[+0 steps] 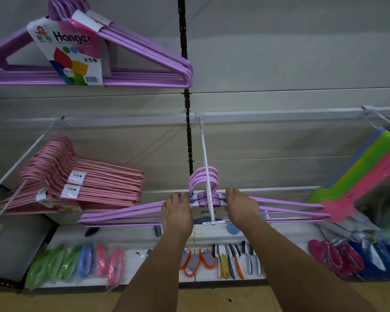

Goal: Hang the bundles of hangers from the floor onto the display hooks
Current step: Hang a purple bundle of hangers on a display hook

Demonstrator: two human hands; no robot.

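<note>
At far left a white hook (16, 164) slants out from the wall rail (122, 120) and carries a thick stack of pink hangers (83, 185) with white paper bands. Above them, at top left, a bundle of purple hangers (144, 70) hangs with a card (70, 52) printed "Hanger" across its front. Below, on the shelf (171, 238), lie bagged green, blue and pink items (77, 262). In the middle, the left hand (177, 212) grips the lilac bundle (122, 213) just left of its neck, fingers curled over the top bars. The bundle's hook ends (204, 180) loop around the centre hook (208, 188), a white rod running down from the rail, so the bundle hangs on it, level, with its arms spread wide to both sides. The right hand (241, 207) grips the same bundle just right of the neck, fingers wrapped over the bars. Under the forearms, brushes (234, 262) with orange, blue and yellow handles lie in a row on the shelf. At right, purple, green and pink hangers (365, 172) hang tilted from another hook (385, 121), and red and blue packaged goods (356, 257) lie below them.
</note>
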